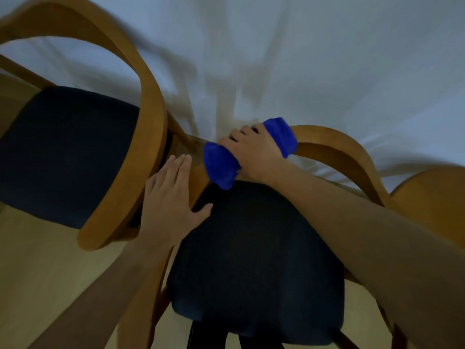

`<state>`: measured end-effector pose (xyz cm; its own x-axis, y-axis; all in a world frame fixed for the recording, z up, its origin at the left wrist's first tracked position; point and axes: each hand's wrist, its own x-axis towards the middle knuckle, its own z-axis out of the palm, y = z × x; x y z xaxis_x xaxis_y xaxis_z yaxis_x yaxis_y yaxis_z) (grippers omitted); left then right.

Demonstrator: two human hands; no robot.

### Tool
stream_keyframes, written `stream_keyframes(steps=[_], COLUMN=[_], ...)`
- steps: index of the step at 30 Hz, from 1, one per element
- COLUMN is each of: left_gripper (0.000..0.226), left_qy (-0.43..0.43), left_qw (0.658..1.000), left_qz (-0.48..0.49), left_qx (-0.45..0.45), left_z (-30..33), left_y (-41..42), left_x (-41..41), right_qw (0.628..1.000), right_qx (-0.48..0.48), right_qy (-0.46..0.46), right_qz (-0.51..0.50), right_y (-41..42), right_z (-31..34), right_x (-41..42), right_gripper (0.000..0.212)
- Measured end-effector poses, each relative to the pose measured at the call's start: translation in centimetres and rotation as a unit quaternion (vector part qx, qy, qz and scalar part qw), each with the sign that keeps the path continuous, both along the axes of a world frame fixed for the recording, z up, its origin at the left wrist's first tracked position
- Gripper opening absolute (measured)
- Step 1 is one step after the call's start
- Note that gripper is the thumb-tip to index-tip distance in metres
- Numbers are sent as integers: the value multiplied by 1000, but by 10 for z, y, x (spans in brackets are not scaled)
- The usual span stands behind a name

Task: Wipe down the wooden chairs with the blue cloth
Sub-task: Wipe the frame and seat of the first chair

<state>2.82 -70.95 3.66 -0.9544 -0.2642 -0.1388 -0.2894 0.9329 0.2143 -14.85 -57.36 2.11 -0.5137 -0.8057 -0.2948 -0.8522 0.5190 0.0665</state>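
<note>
White drapery hangs as the backdrop, and pale wooden flooring shows beneath the furniture. Against this, the bright blue folded cloth is wrapped over the curved top rail of the nearer wooden chair with a dark padded seat. The right hand grips the cloth, fingers curled over the rail's far side so that blue fabric bunches out on both sides of the palm. The left hand lies flat with straight fingers, holding nothing, pressing on the rail's left end where it bends down toward the seat, seemingly to steady the chair.

A second wooden chair with a looping bentwood arm and its own dark seat stands just beside on the left, and part of a third wooden frame shows at the right edge.

The step in hand looks like wiping the backrest rail. To do it well, the grip should keep the cloth closed around the wood, covering top and back at once, and slide along the whole curve toward the right. The bracing hand should stay firm so the chair does not shift.
</note>
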Motion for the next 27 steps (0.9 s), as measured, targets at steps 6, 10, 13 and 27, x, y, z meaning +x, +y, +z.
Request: stream_keyframes(steps=[6,10,13,27], left_gripper=[104,99,97,103], left_qy=[8,23,38,39], left_qw=[999,995,990,976], left_qz=[-49,-93,-134,-214], left_qx=[-2,-3,13,9], left_z=[7,13,18,24], left_y=[33,60,80,141], left_x=[-43,-78,-101,-131], right_qw=[997,989,980,900], right_qx=[-12,-60,-95,-247], right_qy=[30,25,16,-80], right_qz=[-76,-129,-174,-350], right_y=[58,91,112,201], right_z=[18,20,19,6], right_x=[-35,-46,-50,-46], right_gripper=[73,76,78,76])
